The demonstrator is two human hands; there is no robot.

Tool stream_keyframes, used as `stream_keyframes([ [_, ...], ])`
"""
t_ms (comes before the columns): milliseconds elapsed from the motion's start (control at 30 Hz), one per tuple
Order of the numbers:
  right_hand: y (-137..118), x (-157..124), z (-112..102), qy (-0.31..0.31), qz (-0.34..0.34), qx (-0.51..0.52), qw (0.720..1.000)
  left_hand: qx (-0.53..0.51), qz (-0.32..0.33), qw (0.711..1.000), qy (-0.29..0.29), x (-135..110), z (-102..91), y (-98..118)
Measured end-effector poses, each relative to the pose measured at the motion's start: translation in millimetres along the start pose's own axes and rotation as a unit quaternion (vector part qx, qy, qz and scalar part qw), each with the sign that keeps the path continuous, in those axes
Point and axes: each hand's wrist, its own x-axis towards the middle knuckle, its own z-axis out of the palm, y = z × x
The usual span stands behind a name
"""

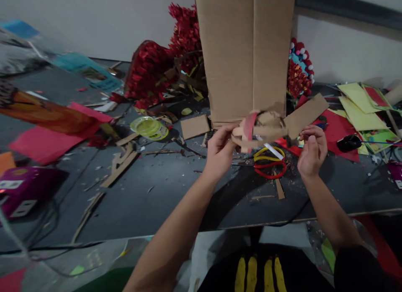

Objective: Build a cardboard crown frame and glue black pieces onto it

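My left hand [220, 151] is closed on the left end of a rounded cardboard piece [266, 133], built of thin bent strips with a red band across it. It is held above the table and slightly blurred. My right hand [312, 151] is apart from it on the right, its fingers curled toward the thumb; a tiny bit seems to show at the fingertips, too small to name. Just behind that hand lies a flat cardboard strip [306, 116]. Below the cardboard piece are scissors with red and yellow handles [270, 170].
A tall cardboard panel [245, 53] stands behind my hands. A round yellow-green tub [150, 128], red paper-petal pieces [150, 70] and a purple power strip [25, 187] are to the left. Coloured papers [361, 107] lie right. Scraps cover the dark table [176, 200].
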Motion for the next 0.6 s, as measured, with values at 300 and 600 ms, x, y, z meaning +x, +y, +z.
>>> stream_keyframes([
  [300,-12.6,-6.4,-2.7,-0.256,-0.243,-0.108,0.929,-0.018,0.007,1.000,-0.024,-4.9,0.4,-2.1],
  [600,-27.2,-13.4,0.7,-0.218,-0.249,-0.077,0.941,-0.030,-0.034,0.999,0.003,-1.6,1.2,-4.5],
])
